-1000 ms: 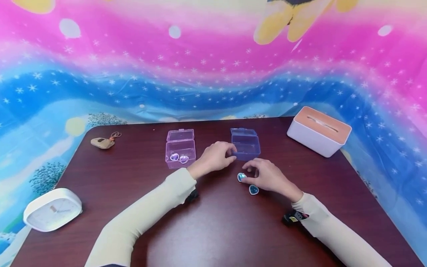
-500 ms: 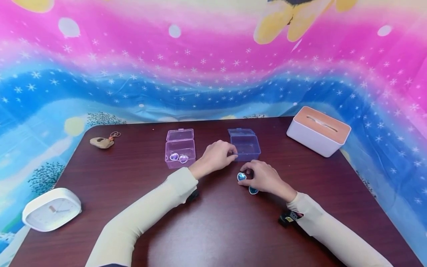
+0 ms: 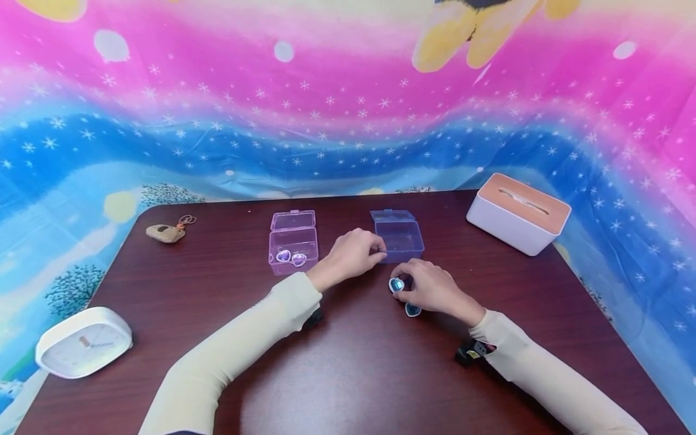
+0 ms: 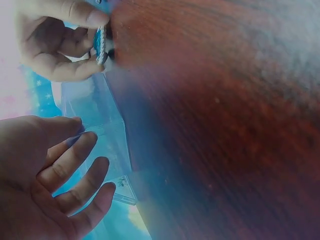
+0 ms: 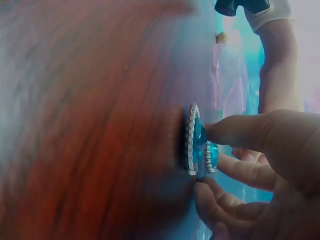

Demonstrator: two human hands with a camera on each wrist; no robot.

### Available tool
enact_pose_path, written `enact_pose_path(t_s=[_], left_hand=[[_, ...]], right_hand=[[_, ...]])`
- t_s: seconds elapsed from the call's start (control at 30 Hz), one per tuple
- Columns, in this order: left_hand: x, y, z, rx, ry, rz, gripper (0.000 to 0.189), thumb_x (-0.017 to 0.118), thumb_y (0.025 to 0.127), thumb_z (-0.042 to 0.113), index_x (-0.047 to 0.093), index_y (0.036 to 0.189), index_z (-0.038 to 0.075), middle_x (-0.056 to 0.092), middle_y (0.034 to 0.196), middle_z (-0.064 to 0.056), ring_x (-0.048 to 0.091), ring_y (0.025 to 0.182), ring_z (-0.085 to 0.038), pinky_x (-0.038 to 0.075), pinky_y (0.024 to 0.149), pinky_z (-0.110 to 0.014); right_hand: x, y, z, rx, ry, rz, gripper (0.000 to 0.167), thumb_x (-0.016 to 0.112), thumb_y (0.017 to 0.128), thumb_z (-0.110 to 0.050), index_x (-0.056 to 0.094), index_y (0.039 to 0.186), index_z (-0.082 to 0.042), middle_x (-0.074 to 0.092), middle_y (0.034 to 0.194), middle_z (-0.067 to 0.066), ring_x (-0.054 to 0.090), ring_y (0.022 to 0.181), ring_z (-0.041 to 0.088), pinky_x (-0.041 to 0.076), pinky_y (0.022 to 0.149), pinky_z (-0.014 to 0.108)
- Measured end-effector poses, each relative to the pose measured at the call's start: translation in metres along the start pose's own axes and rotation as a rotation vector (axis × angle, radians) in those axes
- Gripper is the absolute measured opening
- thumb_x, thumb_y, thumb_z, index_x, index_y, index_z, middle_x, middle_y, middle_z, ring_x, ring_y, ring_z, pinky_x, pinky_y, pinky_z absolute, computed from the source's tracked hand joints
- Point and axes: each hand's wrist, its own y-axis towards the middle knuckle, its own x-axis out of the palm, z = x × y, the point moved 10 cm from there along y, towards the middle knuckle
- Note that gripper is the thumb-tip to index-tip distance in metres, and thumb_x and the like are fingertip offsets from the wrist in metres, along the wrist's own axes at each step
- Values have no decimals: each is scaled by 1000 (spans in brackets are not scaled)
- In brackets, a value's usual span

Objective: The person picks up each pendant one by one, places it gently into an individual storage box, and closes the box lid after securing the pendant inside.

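Observation:
My right hand (image 3: 435,289) pinches a blue heart-shaped gem with a beaded silver rim (image 3: 396,285) between thumb and fingers; the gem stands edge-on in the left wrist view. A second blue heart gem (image 3: 412,310) lies on the table beneath that hand, partly covered by it, and shows large in the right wrist view. With thumb and index finger my left hand (image 3: 353,254) grips the near left side of a clear blue plastic box (image 3: 410,240), its lid (image 3: 393,215) tipped back. Nothing shows inside this box.
A clear pink box (image 3: 293,238), lid back, holds two purple heart gems (image 3: 283,256) left of my left hand. A tissue box (image 3: 519,214) stands back right. A stone-like pendant (image 3: 166,233) lies back left, a white clock (image 3: 85,342) front left. Patterned cloth (image 3: 326,121) hangs behind.
My right hand has closed on the nearer-to-box blue gem and tilted it slightly, shifting it a little toward the box. The blue box has turned slightly in my left hand.

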Motion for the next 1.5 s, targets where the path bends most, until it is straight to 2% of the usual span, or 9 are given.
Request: enact_pose_path(t_s=[0.17, 0.37, 0.53, 0.7, 0.9, 1.03, 1.5], left_hand=[[1, 0, 0, 3, 0, -16, 16, 72, 97, 32, 80, 105, 21, 78, 99, 3, 70, 88, -13, 60, 78, -38], [0, 0, 0, 5, -8, -17, 13, 72, 97, 30, 80, 103, 22, 78, 98, 3, 69, 89, -14, 60, 78, -40], [0, -1, 0, 6, -14, -13, 12, 73, 96, 29, 80, 102, 21, 79, 97, 3, 69, 88, -14, 60, 79, -39], [0, -1, -2, 3, -19, -11, 13, 73, 96, 29, 81, 103, 21, 79, 99, 3, 70, 90, -14, 60, 81, -39], [1, -1, -2, -2, -7, -19, 14, 73, 97, 30, 80, 104, 21, 79, 99, 4, 70, 90, -14, 60, 81, -39], [1, 0, -1, 2, -18, -24, 14, 73, 97, 29, 80, 105, 20, 79, 99, 3, 69, 88, -14, 60, 81, -38], [1, 0, 1, 10, -19, -23, 14, 72, 97, 28, 80, 103, 19, 79, 97, 2, 69, 87, -14, 60, 80, -38]], right_hand=[[-10, -1, 2, -45, 34, -1, 28, 84, 84, -26, 75, 110, -19, 71, 91, -5, 59, 74, 8, 48, 62, 28], [-36, -1, 4, -116, 75, 41, 30, 83, 85, -21, 75, 114, -18, 70, 95, -2, 59, 73, 6, 51, 64, 26], [-60, 5, 10, -107, 68, 80, 32, 83, 86, -21, 73, 117, -17, 71, 97, 0, 62, 75, 10, 53, 66, 28], [-77, 19, 17, -115, 63, 93, 34, 82, 87, -16, 72, 120, -13, 72, 101, 5, 65, 77, 14, 55, 67, 30], [-80, 42, 28, -128, 47, 67, 35, 81, 89, -16, 72, 122, -12, 73, 108, 8, 67, 79, 16, 56, 71, 32], [-77, 54, 35, -116, 32, 53, 35, 81, 89, -19, 72, 122, -14, 74, 109, 6, 67, 80, 16, 55, 68, 32], [-65, 65, 41, -88, 15, -7, 35, 81, 89, -21, 73, 122, -13, 75, 111, 8, 63, 73, 16, 54, 67, 31]])
